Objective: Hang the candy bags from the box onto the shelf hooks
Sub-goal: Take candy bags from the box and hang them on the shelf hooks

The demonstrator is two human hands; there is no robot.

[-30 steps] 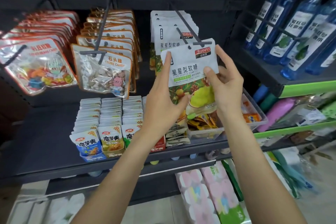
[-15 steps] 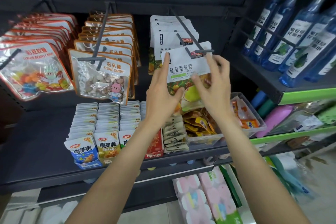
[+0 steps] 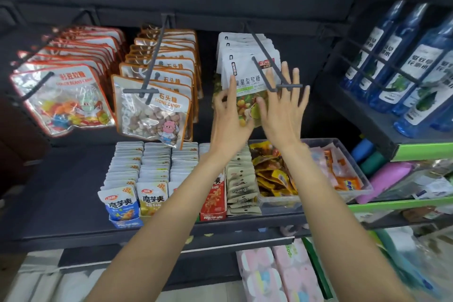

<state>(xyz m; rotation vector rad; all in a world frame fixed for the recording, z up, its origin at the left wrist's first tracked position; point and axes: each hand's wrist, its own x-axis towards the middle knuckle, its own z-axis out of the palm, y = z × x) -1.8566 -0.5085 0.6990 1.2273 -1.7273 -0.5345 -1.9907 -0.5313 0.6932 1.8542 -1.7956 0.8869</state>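
A white-topped candy bag with fruit pictures hangs at the front of a row of like bags on the right grey shelf hook. My left hand holds the bag's left edge, its index finger straight up along the front and the other fingers curled at the side. The flat palm of my right hand lies against the bag's right half, its straight fingers spread around the hook's crossbar. Left of this, other hooks carry stone candy bags and colour-bean candy bags.
On the shelf below stand rows of snack packets and clear plastic bins of loose packets under my forearms. Blue bottles fill a rack on the right. Pink tissue packs sit lower down.
The candy bag has slid from the hook's tip back along the rod. My right hand has let go of its top corner and now lies flat and spread on it.
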